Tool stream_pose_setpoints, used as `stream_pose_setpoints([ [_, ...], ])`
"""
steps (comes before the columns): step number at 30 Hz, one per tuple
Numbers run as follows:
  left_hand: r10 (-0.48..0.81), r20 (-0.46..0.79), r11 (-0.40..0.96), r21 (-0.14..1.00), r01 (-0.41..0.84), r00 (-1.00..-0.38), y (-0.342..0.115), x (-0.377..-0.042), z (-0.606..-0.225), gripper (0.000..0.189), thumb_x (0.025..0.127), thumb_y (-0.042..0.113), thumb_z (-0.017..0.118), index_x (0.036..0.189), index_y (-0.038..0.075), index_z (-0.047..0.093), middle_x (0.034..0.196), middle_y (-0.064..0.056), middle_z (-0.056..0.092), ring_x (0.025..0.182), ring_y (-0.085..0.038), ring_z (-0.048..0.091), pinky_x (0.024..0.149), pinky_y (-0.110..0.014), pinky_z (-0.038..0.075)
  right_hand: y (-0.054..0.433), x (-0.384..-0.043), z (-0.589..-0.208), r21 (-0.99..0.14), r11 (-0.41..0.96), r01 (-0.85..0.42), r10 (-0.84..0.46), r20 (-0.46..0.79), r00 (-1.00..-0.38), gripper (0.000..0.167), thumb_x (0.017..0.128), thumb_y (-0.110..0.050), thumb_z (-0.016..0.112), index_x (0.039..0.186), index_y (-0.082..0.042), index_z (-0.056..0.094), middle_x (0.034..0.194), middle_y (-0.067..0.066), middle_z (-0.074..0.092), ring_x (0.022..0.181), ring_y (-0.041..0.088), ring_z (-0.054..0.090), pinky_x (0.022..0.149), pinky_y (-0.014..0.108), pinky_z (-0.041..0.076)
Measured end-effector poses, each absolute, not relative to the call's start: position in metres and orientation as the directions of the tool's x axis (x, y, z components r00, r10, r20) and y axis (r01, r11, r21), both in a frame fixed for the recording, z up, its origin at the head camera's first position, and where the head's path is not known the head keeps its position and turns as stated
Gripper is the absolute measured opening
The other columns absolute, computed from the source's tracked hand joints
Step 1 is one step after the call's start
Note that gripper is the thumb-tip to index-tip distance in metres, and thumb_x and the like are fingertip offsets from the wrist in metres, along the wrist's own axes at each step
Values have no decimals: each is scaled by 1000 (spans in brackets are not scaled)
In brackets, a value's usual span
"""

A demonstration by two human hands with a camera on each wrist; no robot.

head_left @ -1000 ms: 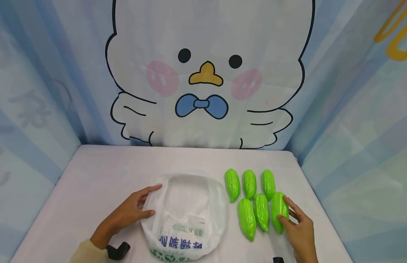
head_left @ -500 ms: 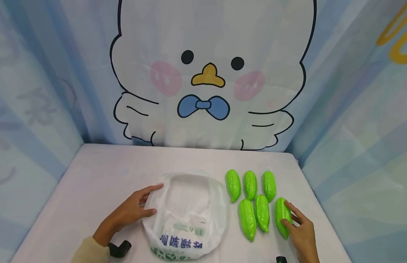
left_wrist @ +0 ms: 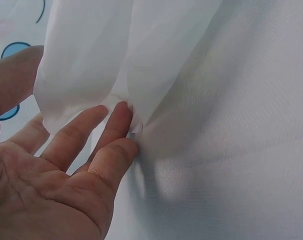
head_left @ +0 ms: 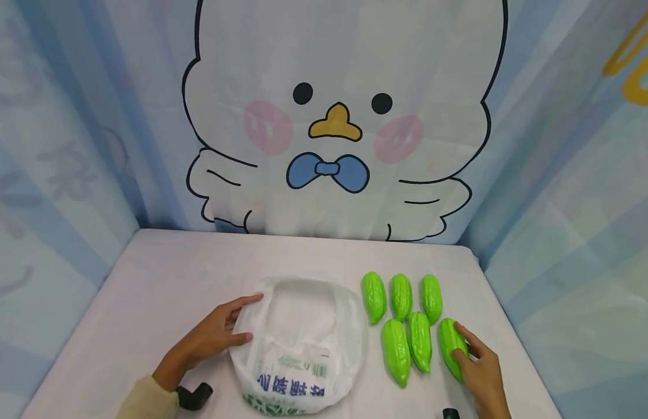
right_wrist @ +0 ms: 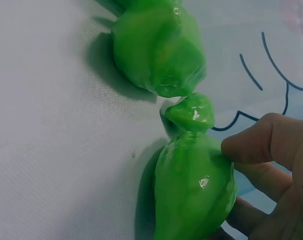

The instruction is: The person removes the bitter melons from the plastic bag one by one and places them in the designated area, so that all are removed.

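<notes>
In the head view a white plastic bag (head_left: 297, 320) with blue and green print stands slightly left of the melons, its mouth wide. My left hand (head_left: 215, 333) holds its left side, index finger and thumb spread along the edge; in the left wrist view several fingertips (left_wrist: 124, 117) meet the thin film. At the right, my right hand (head_left: 480, 365) pinches a glossy green bitter melon (head_left: 449, 349) between thumb and fingers. The right wrist view shows that melon (right_wrist: 191, 185) close to the cloth, its far side hidden from the camera.
Several more bitter melons (head_left: 396, 352) lie in two rows between the bag and my right hand. White cloth covers the table (head_left: 161, 279). A printed curtain (head_left: 329, 203) rises at the back and sides. A black object (head_left: 195, 397) shows by my left wrist.
My right hand has shifted the bitter melon slightly right and nearer to me, widening the gap to its neighbour. My left hand keeps its place at the bag. The head view has shifted a little.
</notes>
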State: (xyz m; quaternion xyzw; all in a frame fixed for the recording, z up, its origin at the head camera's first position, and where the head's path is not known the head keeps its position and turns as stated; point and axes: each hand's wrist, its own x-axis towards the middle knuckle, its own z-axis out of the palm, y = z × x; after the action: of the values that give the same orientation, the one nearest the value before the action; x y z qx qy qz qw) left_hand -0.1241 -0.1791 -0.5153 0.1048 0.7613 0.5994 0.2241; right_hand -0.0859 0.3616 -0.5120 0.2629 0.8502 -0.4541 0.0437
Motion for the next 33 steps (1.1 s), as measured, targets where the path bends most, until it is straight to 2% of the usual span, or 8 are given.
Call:
stream_pose_setpoints([
  [3,428,-212,266,959,-102,-878,-178,-125,-515,84,96,26,81,167,18,37,168,-29,36,134,-41,62,90,-44,65,362,-86,-512,-750,450,485,398,-317,-861,67,103,-7,54,166,-21,39,170,25,34,155,45,36,101,34,52],
  [7,434,-208,268,959,-95,-877,-177,-127,-515,84,96,26,81,167,17,37,168,-29,36,134,-41,61,91,-44,64,362,-86,-512,-758,437,484,406,-313,-858,67,103,-5,52,167,-19,38,172,25,31,158,46,31,119,58,41],
  [14,450,-188,249,965,-80,-873,-175,-130,-517,83,97,25,80,167,17,37,167,-30,38,132,-39,63,89,-43,65,358,-83,-507,-774,479,415,459,-182,-869,68,99,2,57,163,-15,44,174,17,30,161,46,25,125,64,31],
  [20,408,-181,251,965,-81,-895,-174,-128,-516,77,98,26,79,165,20,42,170,-26,34,139,-46,58,93,-45,64,345,-80,-489,-719,636,279,418,16,-908,67,94,5,69,157,-12,54,169,22,36,158,52,26,123,73,24],
  [24,255,-140,395,918,-29,-957,-168,-124,-511,64,99,32,77,158,26,53,169,-18,42,141,-47,56,101,-53,60,328,-81,-475,-644,752,140,309,156,-938,64,94,0,75,154,-11,57,167,27,38,151,58,27,112,82,21],
  [27,129,-25,546,836,50,-991,-160,-119,-505,54,100,29,76,151,25,61,158,-15,57,133,-43,63,105,-57,57,313,-82,-466,-596,800,67,224,193,-955,64,95,-6,76,156,-12,55,167,30,36,152,60,25,112,85,14],
  [30,56,124,675,726,129,-991,-151,-115,-497,49,99,22,76,147,20,65,148,-14,66,127,-38,66,107,-60,54,299,-82,-458,-571,821,10,148,195,-970,64,97,-11,76,157,-14,54,169,30,34,153,61,22,113,86,10],
  [33,54,248,779,596,196,-967,-142,-111,-489,52,97,25,79,147,15,64,149,-16,64,129,-39,62,107,-65,51,284,-85,-452,-571,820,-38,84,185,-979,62,100,-18,74,158,-13,53,170,30,31,154,62,19,115,87,5],
])
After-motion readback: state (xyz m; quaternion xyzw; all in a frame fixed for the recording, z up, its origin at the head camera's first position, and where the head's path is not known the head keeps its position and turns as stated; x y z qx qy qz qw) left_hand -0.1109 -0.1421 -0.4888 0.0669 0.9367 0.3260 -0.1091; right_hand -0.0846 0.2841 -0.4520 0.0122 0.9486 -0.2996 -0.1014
